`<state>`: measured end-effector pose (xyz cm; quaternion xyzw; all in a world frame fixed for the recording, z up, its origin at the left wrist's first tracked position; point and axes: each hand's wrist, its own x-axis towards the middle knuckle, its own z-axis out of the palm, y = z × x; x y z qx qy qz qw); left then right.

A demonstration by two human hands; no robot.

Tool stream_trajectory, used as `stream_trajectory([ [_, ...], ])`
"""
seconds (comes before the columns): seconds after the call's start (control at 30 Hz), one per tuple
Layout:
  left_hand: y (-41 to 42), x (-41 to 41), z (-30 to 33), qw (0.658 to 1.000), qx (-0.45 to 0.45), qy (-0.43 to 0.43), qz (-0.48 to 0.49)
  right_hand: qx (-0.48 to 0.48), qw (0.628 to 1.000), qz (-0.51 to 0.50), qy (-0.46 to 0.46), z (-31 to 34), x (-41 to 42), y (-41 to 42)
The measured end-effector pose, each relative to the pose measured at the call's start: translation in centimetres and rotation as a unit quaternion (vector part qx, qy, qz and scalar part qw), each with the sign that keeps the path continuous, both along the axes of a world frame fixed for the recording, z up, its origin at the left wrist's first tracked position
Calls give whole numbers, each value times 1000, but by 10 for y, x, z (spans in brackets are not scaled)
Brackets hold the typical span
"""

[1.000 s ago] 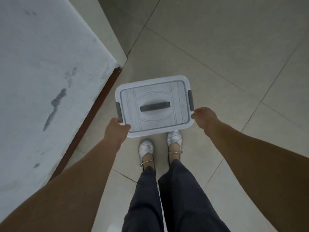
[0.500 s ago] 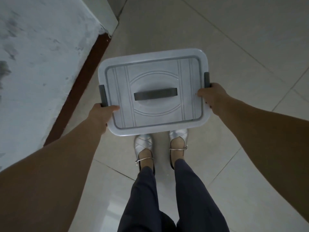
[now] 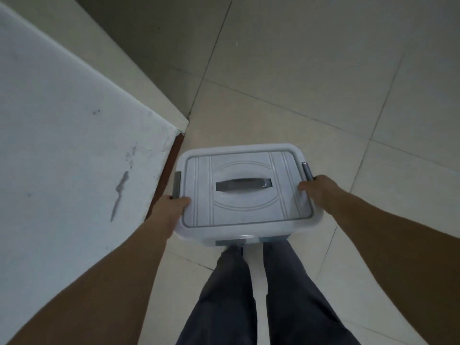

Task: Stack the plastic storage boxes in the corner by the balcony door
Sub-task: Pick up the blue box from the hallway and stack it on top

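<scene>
**Box carried on, now hiding the shoes**

Compared with half a second back, the storage box (image 3: 246, 192) sits lower and further right in the view and covers the silver shoes that showed beneath it; only the dark trouser legs (image 3: 251, 295) reach out from under its near edge. More of the wall corner (image 3: 183, 123) shows ahead on the left.

Both hands carry the box above the tiled floor (image 3: 323, 70), in front of the person's legs. The left hand (image 3: 171, 207) grips the box's left side near the front corner, thumb laid over the lid's rim just below the grey side latch (image 3: 177, 181). The right hand (image 3: 317, 189) clasps the right side, thumb on the lid edge, next to the other grey latch (image 3: 307, 171). The pale lid is shut, with a dark grey handle (image 3: 243, 184) lying flat across its middle.

A white scuffed wall (image 3: 62, 145) with a brown skirting strip (image 3: 165, 178) runs just left of the box.
</scene>
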<state>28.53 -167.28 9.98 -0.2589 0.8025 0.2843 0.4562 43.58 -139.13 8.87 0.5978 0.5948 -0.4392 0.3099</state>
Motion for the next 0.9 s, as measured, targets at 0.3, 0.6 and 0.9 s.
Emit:
stream_trajectory([
  [0.3, 22, 18, 124, 993, 91, -14, -73, 71, 980, -165, 80, 138, 98, -18],
  [0.6, 68, 63, 213, 963, 188, -55, -185, 131, 908, -378, 122, 235, 236, -76],
  [0.9, 129, 182, 279, 894, 283, -49, -344, 219, 806, -528, 151, 307, 388, -142],
])
